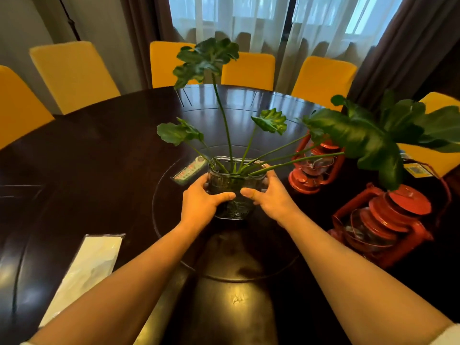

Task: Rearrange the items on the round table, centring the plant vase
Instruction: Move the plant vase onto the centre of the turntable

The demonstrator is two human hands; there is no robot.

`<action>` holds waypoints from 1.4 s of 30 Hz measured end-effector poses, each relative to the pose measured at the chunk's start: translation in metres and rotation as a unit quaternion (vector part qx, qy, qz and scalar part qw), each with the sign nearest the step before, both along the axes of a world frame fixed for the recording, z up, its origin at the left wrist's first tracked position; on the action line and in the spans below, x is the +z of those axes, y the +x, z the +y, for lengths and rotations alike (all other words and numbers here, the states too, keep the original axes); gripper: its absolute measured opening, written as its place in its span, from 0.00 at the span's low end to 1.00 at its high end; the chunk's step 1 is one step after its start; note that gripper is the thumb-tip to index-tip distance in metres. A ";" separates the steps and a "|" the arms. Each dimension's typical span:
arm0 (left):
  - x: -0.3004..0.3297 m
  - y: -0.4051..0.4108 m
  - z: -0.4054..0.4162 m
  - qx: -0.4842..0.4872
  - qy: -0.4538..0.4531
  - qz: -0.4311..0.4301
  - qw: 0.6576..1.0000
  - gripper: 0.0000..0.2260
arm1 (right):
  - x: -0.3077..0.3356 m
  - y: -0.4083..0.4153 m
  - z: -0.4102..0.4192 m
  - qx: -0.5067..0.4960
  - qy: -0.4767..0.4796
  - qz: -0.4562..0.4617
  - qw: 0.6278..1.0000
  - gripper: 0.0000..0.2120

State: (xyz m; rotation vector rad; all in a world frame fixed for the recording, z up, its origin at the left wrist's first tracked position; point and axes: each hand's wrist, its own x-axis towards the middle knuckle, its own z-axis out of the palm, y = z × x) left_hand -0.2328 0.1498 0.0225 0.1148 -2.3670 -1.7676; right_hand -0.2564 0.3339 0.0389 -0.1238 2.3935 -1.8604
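The clear glass plant vase (235, 192), wavy-rimmed and holding water, pale roots and several long green stems, stands on the inner round disc (171, 220) set into the dark glossy round wooden table (87, 158), toward the disc's far side. The left hand (200, 201) is wrapped around the vase's left wall, its thumb laid across the near face of the glass; the right hand (270, 195) clasps the right wall in the same way, thumb pointing inward so the two thumb tips nearly meet. Whether the base is resting on the disc or just off it cannot be told. Broad, lobed dark green leaves (361, 135) spread from the stems, one rising tall at the back and the largest reaching out to the right over two lanterns.

Just behind the vase to its left lies a small flat packet with red and green print (188, 170), touching the disc's edge. To the right stand a red metal lantern with a glass globe (315, 168) and, nearer the camera, a second red lantern (383, 225), tilted over. A white plastic-wrapped flat packet (87, 267) lies on the near left of the table. Yellow-covered chairs (74, 73) ring the far side, before sheer white curtains (249, 18) and dark drapes
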 end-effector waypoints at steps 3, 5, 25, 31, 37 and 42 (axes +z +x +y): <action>-0.007 -0.009 0.001 0.000 0.003 0.004 1.000 0.21 | -0.006 -0.009 0.002 -0.001 -0.002 0.000 1.000 0.36; -0.011 -0.014 0.001 -0.004 -0.004 0.005 1.000 0.20 | -0.009 -0.015 0.004 0.006 -0.004 -0.005 1.000 0.35; -0.026 -0.031 -0.001 0.016 -0.024 -0.010 1.000 0.25 | -0.021 -0.037 0.007 0.034 0.011 -0.006 0.999 0.36; -0.023 -0.033 -0.002 -0.003 -0.046 -0.024 0.999 0.26 | -0.019 -0.035 0.010 0.057 0.006 -0.010 0.998 0.35; -0.017 -0.037 -0.006 -0.041 -0.078 -0.041 0.995 0.25 | -0.017 -0.035 0.015 0.048 0.057 -0.026 0.997 0.42; -0.017 -0.041 -0.009 -0.065 -0.096 -0.054 0.992 0.25 | -0.014 -0.038 0.042 0.010 0.128 -0.055 0.990 0.48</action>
